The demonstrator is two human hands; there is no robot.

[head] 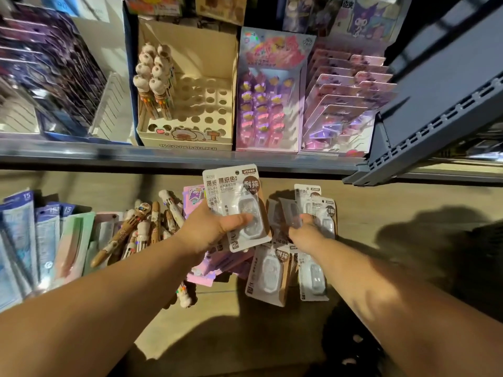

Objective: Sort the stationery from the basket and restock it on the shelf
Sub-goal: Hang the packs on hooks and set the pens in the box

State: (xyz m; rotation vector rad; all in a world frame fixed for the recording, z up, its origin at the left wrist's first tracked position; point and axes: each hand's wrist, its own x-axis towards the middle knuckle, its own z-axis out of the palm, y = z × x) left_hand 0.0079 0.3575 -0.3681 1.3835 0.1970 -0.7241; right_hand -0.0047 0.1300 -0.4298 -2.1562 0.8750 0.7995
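Left hand (209, 229) grips a few correction tape packs (239, 202), right hand (302, 231) pinches another pack (287, 210) from the pile.

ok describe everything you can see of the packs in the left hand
Two overlapping blister packs: white card with a brown side and a round brown badge, Chinese print, "12m" at the lower corner. A clear bubble covers a white tape dispenser. The left hand grips them, thumb across the front bubble. They are held near upright, slightly tilted, near the shelf edge, above the loose packs.
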